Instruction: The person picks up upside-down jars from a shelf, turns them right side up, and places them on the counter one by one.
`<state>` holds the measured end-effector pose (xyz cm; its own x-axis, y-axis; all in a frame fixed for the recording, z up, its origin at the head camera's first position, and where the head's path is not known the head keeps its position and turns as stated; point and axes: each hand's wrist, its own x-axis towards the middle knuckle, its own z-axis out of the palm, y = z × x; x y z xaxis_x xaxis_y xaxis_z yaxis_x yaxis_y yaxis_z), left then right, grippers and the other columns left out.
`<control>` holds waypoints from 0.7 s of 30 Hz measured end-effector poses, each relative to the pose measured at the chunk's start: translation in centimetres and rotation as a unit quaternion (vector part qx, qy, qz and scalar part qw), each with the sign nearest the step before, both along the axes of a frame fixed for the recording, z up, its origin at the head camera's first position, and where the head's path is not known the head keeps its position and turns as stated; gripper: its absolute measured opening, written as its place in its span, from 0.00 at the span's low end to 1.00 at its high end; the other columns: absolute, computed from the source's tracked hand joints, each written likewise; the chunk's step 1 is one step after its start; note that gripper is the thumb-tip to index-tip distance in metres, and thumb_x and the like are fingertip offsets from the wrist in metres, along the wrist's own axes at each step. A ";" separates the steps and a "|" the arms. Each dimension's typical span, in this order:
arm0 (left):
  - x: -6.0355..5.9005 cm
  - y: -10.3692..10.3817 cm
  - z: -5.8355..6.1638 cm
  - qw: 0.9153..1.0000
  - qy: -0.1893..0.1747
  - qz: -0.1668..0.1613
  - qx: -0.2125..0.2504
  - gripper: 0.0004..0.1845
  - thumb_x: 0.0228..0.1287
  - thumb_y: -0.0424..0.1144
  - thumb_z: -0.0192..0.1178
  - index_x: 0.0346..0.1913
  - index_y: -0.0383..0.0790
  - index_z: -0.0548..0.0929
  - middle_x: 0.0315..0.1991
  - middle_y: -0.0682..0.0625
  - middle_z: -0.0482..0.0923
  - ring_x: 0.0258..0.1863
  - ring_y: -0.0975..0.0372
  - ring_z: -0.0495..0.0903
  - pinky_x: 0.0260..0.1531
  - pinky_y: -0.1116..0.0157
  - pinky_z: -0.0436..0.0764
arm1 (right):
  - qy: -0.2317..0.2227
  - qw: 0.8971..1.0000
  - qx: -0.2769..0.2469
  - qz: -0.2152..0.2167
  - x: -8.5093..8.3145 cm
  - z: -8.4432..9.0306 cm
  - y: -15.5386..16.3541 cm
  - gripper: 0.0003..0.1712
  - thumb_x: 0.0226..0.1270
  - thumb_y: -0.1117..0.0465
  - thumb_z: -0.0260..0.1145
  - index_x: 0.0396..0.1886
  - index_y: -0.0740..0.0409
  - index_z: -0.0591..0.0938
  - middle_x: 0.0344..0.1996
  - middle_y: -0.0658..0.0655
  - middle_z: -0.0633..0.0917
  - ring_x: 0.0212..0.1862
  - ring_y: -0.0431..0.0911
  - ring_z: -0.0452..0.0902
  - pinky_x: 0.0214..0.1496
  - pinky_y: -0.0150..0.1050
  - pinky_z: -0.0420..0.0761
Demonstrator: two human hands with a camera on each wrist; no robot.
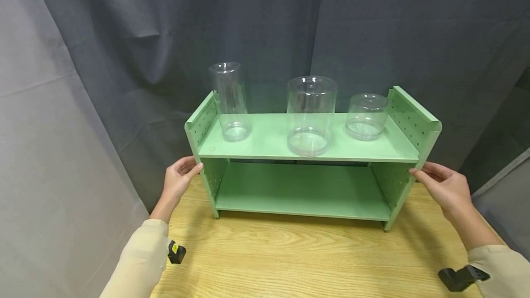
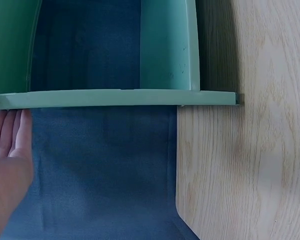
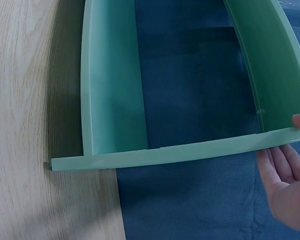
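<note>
Your left hand (image 1: 179, 179) holds the left end panel of the green shelf (image 1: 306, 151): the thumb lies on the panel's front edge and the fingers sit behind it, on the outer face. In the left wrist view those fingers (image 2: 12, 132) look straight and lie flat along the panel. Your right hand (image 1: 445, 187) does the same at the right end, thumb tip on the front edge and fingers (image 3: 280, 160) laid along the outside, only lightly curved. Both hands are clamped on the shelf's ends.

The shelf stands upright at the back of the wooden table (image 1: 298, 256), its long axis running left to right across your view, and the open front faces you. It has two levels, and the end panels are dotted with small holes.

On the upper level stand three clear jars, well apart: a tall narrow jar (image 1: 230, 101) at the left, a wide jar (image 1: 310, 115) in the middle and a short jar (image 1: 366, 116) at the right. A grey curtain (image 1: 174, 36) hangs behind.

No brand, label or writing can be read on anything here.
</note>
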<state>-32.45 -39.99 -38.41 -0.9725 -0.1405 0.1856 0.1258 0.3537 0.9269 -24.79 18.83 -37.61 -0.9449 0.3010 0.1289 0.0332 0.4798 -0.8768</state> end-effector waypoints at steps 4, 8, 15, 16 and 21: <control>0.1 0.1 0.0 1.000 0.001 -0.002 -0.001 0.23 0.65 0.44 0.62 0.58 0.36 0.77 0.52 0.48 0.80 0.42 0.82 0.76 0.44 0.83 0.76 | 0.003 1.000 -0.001 0.002 0.1 0.0 0.1 0.09 0.63 0.46 0.66 0.42 0.30 0.77 0.27 0.17 0.74 0.35 0.16 0.66 0.32 0.15 0.70; 0.2 0.1 0.1 1.000 0.002 -0.006 0.001 0.23 0.65 0.44 0.62 0.58 0.35 0.77 0.51 0.49 0.80 0.42 0.82 0.76 0.45 0.83 0.76 | 0.003 1.000 -0.002 0.002 0.1 -0.1 0.2 0.09 0.63 0.46 0.66 0.41 0.29 0.76 0.27 0.18 0.74 0.35 0.16 0.67 0.32 0.16 0.70; 0.0 0.2 0.2 1.000 0.006 -0.007 0.003 0.23 0.65 0.43 0.62 0.58 0.34 0.77 0.53 0.46 0.80 0.42 0.82 0.76 0.45 0.83 0.76 | 0.001 1.000 0.003 0.003 0.2 0.0 0.2 0.14 0.64 0.45 0.65 0.47 0.37 0.77 0.27 0.18 0.73 0.34 0.17 0.67 0.32 0.16 0.70; 0.0 0.2 0.2 1.000 0.007 -0.007 0.004 0.23 0.65 0.43 0.63 0.58 0.34 0.77 0.53 0.46 0.80 0.42 0.82 0.76 0.45 0.83 0.76 | 0.000 1.000 0.008 0.003 0.2 0.1 0.2 0.17 0.64 0.45 0.65 0.50 0.41 0.77 0.27 0.18 0.73 0.34 0.17 0.66 0.32 0.16 0.70; 0.1 0.0 0.0 1.000 0.004 -0.003 0.002 0.24 0.65 0.44 0.62 0.59 0.34 0.76 0.57 0.41 0.78 0.42 0.83 0.75 0.46 0.84 0.76 | -0.005 1.000 0.025 0.008 -0.1 0.2 -0.1 0.30 0.65 0.44 0.64 0.59 0.58 0.74 0.27 0.18 0.71 0.34 0.16 0.65 0.32 0.15 0.70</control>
<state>-32.36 -40.02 -38.37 -0.9719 -0.1357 0.1921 0.1346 0.3489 0.9274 -24.92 18.76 -37.45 -0.9509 0.2793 0.1334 0.0342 0.5231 -0.8516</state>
